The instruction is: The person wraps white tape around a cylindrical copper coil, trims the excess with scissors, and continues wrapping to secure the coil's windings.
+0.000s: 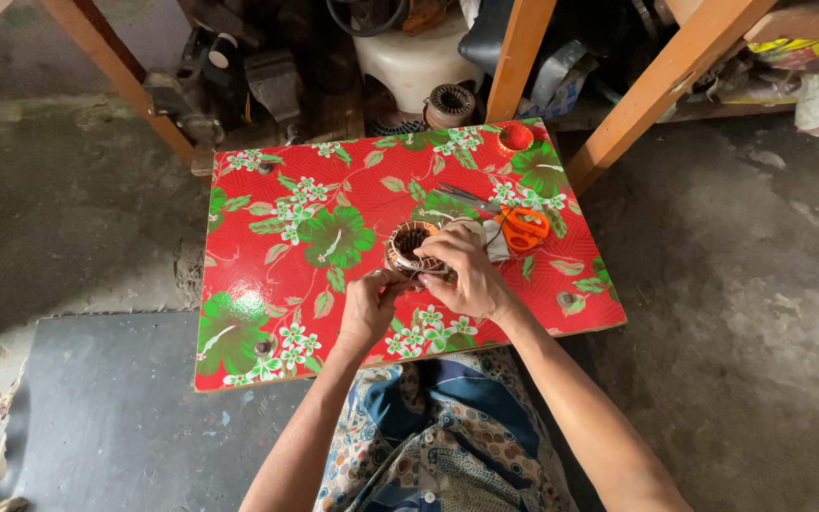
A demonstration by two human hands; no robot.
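On the red floral-patterned low surface (267,284) we steady a round copper-wound stator coil (411,248): right hand (462,275) fingers clamped over it, left hand (369,305) fingers pinched at its edge. Orange-handled scissors (521,228) lie just beside; windings look partly finished.

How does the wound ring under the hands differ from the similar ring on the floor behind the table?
The ring on the table lies flat with its opening up, between the left hand and right hand; the ring on the floor lies tilted and untouched. The first sits on the red flowered table in light, the second in shadow. Both are round with a hollow centre.
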